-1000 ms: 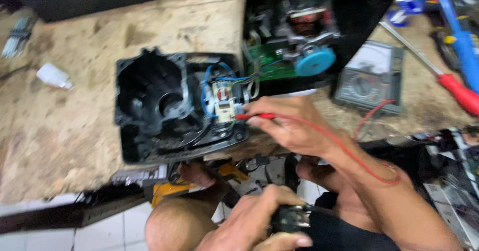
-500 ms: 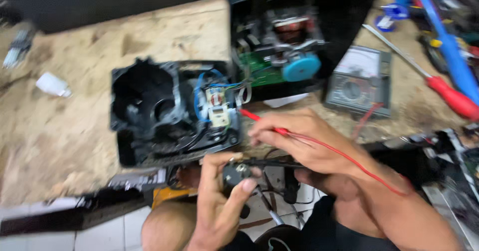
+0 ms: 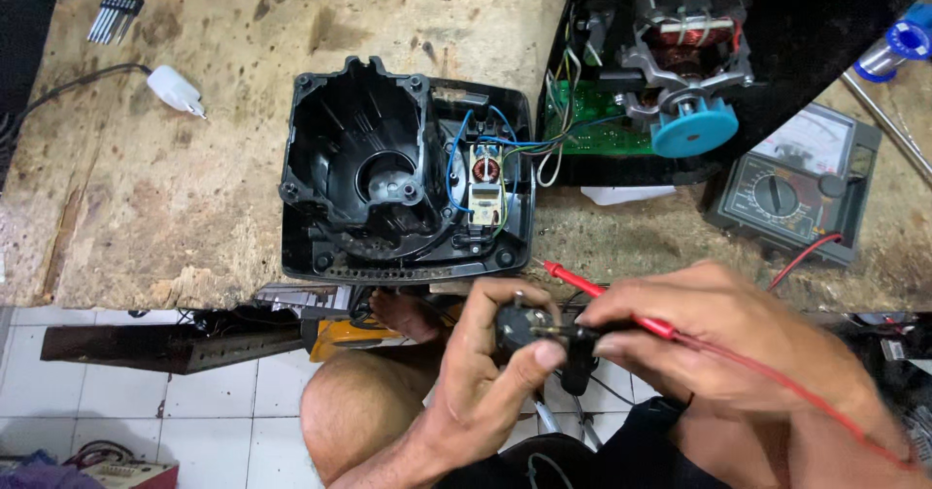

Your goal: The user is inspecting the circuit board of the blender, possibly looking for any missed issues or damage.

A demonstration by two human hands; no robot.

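A worn, stained wooden worktop (image 3: 194, 159) sits above a white tiled floor (image 3: 146, 392). On the worktop lies an opened black plastic appliance housing (image 3: 359, 173) with a small circuit board and blue and yellow wires (image 3: 482, 173) in its right part. Just right of it, an exposed electric motor (image 3: 684, 52) with a blue round coupling (image 3: 694, 128) and a green circuit board (image 3: 592, 125) rests in a black shell. An analogue multimeter (image 3: 791, 193) lies further right, and a white plug adapter (image 3: 175, 91) on a dark cord lies well to the left.

Below the worktop edge, the left hand (image 3: 490, 372) is curled closed around a black power plug (image 3: 529, 329), thumb pressed to its face. The right hand (image 3: 728, 343) is closed in a pinch grip on a red test probe (image 3: 607, 300), whose tip points up and left, just beside the plug; its red lead (image 3: 806, 397) runs over the back of the hand.

Whether the probe touches a plug pin cannot be told; the fingers hide the contact. The right forearm is cut off at the frame edge. A bare knee (image 3: 359, 411) shows beneath.
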